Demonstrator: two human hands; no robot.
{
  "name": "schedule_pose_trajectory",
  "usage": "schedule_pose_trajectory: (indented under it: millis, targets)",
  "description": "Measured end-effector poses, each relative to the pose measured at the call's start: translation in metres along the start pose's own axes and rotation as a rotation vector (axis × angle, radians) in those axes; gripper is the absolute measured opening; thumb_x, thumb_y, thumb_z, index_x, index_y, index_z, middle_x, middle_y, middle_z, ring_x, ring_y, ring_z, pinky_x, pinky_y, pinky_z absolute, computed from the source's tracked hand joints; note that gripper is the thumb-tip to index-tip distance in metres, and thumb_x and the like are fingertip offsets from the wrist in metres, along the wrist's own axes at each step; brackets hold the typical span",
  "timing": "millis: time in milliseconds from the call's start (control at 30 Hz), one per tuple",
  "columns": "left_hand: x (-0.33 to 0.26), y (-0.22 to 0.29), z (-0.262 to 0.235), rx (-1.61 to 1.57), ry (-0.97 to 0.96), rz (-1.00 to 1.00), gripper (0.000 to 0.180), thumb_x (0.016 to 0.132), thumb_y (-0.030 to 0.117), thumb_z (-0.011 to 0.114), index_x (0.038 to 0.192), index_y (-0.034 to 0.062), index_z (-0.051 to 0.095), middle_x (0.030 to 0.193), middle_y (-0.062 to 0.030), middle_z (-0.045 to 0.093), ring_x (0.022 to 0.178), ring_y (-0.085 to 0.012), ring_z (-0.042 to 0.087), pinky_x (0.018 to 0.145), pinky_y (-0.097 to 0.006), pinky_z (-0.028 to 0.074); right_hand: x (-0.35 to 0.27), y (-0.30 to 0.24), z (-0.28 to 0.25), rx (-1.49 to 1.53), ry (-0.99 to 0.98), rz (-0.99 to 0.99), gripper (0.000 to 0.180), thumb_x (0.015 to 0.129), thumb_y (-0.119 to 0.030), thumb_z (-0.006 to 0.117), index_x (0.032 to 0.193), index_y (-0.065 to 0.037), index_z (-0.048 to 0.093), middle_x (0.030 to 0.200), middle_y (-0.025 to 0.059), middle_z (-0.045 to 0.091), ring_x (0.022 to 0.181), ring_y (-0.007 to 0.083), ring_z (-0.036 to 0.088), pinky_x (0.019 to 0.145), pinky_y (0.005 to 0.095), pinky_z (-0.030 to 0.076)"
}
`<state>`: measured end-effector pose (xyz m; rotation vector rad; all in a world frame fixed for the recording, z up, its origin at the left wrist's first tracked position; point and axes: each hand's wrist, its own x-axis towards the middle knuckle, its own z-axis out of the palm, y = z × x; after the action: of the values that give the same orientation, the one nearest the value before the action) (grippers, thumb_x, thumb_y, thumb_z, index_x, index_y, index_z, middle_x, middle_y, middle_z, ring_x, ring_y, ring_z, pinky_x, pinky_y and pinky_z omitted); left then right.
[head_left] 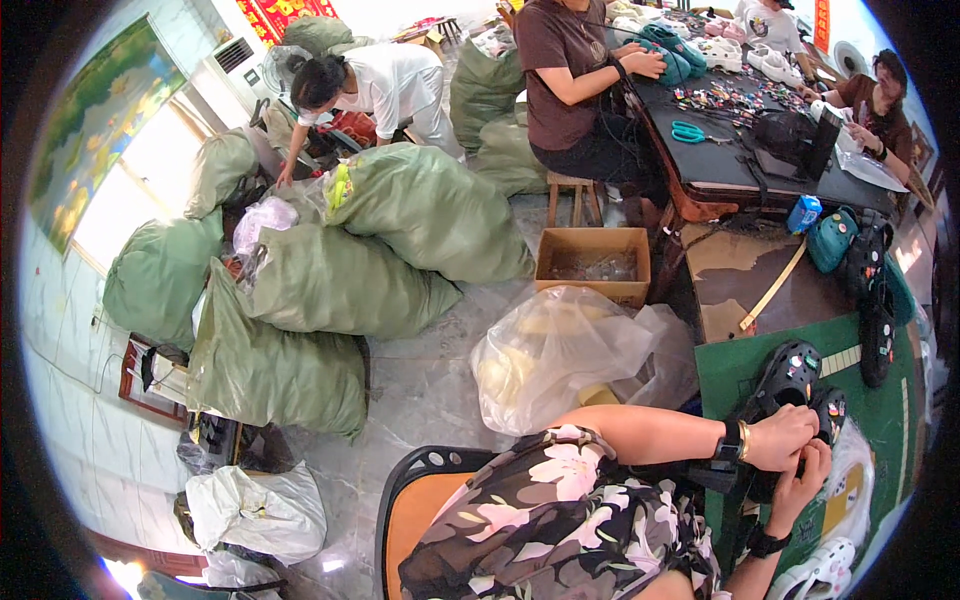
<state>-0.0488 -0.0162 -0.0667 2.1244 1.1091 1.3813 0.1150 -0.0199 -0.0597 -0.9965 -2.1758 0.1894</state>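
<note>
My left hand (pixel 783 437), with a gold bracelet and a black band at its wrist, is closed at the edge of a black clog (pixel 829 408) on the right side. Just below it my right hand (pixel 803 486) has its fingers bent and pressed together close to my left fingertips. What the right fingers pinch is too small to tell. Another black clog (pixel 791 372) with colourful charms stands beside my hands on the green mat (pixel 740 370). White clogs (pixel 822 568) lie nearer me, by a clear plastic bag (pixel 853 470).
A cardboard box (pixel 592 284) and a clear plastic bag (pixel 530 350) stand on the floor left of the mat. Large green sacks (pixel 350 280) fill the left. Co-workers sit at a dark table (pixel 700 150) with scissors (pixel 690 132) and charms; another bends over the sacks.
</note>
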Motion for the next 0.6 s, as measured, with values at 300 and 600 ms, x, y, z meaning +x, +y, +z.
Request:
schedule_pose_trajectory:
  millis: [300, 600]
  targets:
    - [-0.001, 0.001, -0.019, -0.043, 0.171, -0.032, 0.019, 0.077, 0.009, 0.062, 0.091, 0.0006, 0.055, 0.099, -0.0144, 0.054, 0.096, -0.0336, 0.053, 0.085, -0.042, 0.042, 0.004, 0.025, -0.005, -0.051, 0.042, 0.118, 0.017, 0.088, -0.006, 0.059, 0.1, 0.005, 0.052, 0.112, 0.0194, 0.054, 0.103, 0.0368, 0.052, 0.091, 0.0404, 0.042]
    - [-0.017, -0.029, -0.024, -0.104, 0.277, -0.273, 0.026, 0.085, 0.019, 0.064, 0.104, 0.0025, 0.056, 0.109, -0.018, 0.055, 0.108, -0.0383, 0.051, 0.095, -0.045, 0.041, -0.017, -0.009, -0.013, -0.184, 0.124, 0.281, 0.04, 0.086, -0.012, 0.066, 0.122, 0.004, 0.057, 0.113, 0.0201, 0.058, 0.103, 0.0359, 0.056, 0.092, 0.0427, 0.043]
